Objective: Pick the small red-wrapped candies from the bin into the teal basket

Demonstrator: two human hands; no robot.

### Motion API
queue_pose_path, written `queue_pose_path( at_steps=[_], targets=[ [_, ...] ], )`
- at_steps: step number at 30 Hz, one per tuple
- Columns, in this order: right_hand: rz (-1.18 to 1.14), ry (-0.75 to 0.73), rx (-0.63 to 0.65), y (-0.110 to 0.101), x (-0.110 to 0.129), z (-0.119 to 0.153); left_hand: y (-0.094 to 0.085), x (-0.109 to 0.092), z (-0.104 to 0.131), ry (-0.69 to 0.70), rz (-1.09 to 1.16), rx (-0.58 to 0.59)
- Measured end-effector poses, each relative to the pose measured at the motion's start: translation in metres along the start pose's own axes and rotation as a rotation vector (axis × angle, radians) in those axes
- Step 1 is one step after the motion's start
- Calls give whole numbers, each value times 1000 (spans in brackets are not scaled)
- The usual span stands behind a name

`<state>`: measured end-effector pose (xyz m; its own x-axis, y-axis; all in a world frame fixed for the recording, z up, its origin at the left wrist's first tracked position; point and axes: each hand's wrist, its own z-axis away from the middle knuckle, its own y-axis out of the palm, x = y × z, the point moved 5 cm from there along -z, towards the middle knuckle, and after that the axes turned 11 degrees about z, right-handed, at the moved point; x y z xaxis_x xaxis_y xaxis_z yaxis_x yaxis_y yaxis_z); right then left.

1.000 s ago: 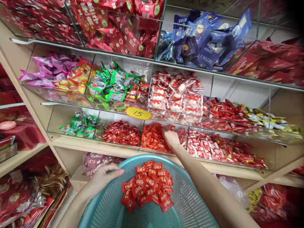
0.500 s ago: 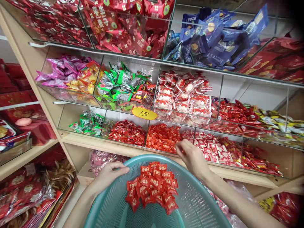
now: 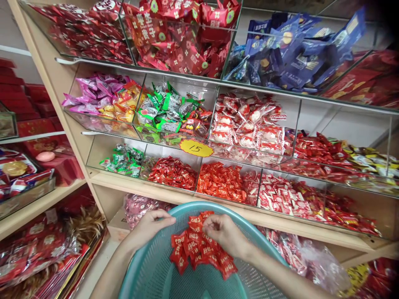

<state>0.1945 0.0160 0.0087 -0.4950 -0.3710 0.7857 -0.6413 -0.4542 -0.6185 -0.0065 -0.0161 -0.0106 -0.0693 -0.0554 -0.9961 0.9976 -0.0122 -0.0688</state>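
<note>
A teal plastic basket (image 3: 137,270) with a perforated wall fills the lower middle of the view. Inside lies a pile of small red candy packets (image 3: 199,245) with pale lettering. My left hand (image 3: 152,224) grips the basket's left rim, thumb and fingers pressed together over it. Over the pile hangs my right hand (image 3: 224,232), its fingers curled and bent together; whatever may be between the fingertips is hidden. Behind the basket, a clear shelf bin holds more of the same red packets (image 3: 221,182).
Wooden shelving (image 3: 249,216) spans the view, with clear bins of wrapped sweets on several levels. A yellow price tag (image 3: 196,148) reads 15. Bagged goods (image 3: 321,261) sit below at right, red boxes (image 3: 59,168) at left.
My right hand has moved from the red packets' bin down and left to above the pile in the basket. The view has shifted slightly.
</note>
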Motion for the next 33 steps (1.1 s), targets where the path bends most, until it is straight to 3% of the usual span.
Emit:
queue_pose_path(
  at_steps=[7,11,19,25,33],
  targets=[
    [-274,263,165,42,-11,-20,0,0,1,29,-11,4],
    [-319,369,236,52,-15,-27,-1,1,-1,38,-30,3],
    [-115,289,39,50,-24,-33,-1,3,-1,32,-28,7],
    [65,222,-17,49,-31,-36,-1,2,-1,40,-35,4],
    [263,325,-159,42,-40,-39,-1,-1,1,16,-34,1]
  ],
)
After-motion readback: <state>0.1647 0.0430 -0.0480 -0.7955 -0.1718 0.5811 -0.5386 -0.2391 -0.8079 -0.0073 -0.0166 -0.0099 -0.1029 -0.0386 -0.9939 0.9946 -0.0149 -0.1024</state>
